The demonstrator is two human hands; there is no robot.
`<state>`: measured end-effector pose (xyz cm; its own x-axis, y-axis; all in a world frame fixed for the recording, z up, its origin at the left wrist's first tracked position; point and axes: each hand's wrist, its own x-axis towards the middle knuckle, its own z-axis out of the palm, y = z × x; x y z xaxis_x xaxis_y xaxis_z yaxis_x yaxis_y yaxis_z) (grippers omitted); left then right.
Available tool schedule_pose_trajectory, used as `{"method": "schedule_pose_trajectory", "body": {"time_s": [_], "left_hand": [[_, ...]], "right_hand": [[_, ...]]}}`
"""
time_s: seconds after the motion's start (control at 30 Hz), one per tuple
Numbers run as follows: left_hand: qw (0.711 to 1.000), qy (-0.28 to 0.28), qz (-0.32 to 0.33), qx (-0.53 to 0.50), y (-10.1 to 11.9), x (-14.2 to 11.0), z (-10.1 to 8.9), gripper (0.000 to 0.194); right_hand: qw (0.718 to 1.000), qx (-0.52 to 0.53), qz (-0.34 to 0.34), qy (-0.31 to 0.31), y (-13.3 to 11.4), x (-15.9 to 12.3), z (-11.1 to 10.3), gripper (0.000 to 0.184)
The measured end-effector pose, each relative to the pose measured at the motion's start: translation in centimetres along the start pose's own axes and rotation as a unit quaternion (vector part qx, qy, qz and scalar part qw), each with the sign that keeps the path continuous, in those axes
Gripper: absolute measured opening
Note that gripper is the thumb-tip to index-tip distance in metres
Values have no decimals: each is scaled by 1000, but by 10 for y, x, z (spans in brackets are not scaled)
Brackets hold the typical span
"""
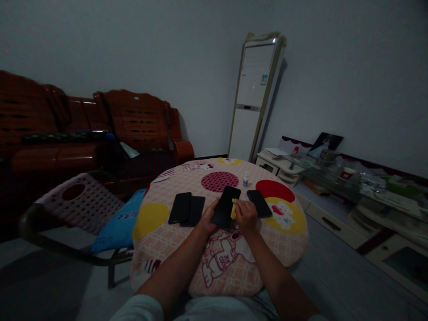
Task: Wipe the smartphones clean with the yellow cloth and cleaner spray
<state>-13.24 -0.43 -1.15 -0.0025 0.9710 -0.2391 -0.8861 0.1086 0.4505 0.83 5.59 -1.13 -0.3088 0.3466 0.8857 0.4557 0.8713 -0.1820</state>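
Note:
A black phone (pixel 226 207) is tilted up over the round table, its left edge gripped by my left hand (pixel 209 217). My right hand (pixel 246 216) pinches a small yellow cloth (pixel 233 209) against the phone's right side; whether it is a cloth or a sponge is hard to see in this dim light. To the left, one dark phone (pixel 179 207) partly overlaps another dark phone (pixel 195 211). Another black phone (pixel 260 203) lies just right of my right hand. Beyond it stands a small white bottle (pixel 245 179) with a blue label.
A patterned cloth (pixel 160 240) covers the table (pixel 284 249). At left are a woven chair (pixel 80 200) with a blue cushion (pixel 120 223) and a wooden sofa (pixel 137 120). A tall air conditioner (pixel 250 98) stands behind; a cluttered cabinet (pixel 334 223) runs along the right.

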Motion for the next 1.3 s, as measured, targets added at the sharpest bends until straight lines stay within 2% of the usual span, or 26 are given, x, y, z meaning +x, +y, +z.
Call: {"method": "schedule_pose_trajectory", "body": {"time_s": [0.17,0.4,0.7,0.8,0.9,1.07,1.3], "left_hand": [[999,-37,-17,-5,0,-4,0,42],[998,-63,-28,5,0,-7,2,48],[999,-39,-6,-9,0,-12,7,39],[999,-48,-4,-2,0,-11,7,40],[998,-58,1,6,-1,-10,7,39],[999,-45,17,11,-2,-9,8,39],[999,-17,28,22,-1,-3,3,45]], "right_hand": [[999,7,23,38,1,2,-2,26],[998,16,11,56,1,3,-5,26],[998,22,9,54,0,3,-8,26],[998,15,7,54,1,3,-7,24],[999,12,9,44,1,2,-5,24],[1000,12,-2,11,-2,-2,-1,23],[991,3,-99,-87,-17,-14,6,22]]}}
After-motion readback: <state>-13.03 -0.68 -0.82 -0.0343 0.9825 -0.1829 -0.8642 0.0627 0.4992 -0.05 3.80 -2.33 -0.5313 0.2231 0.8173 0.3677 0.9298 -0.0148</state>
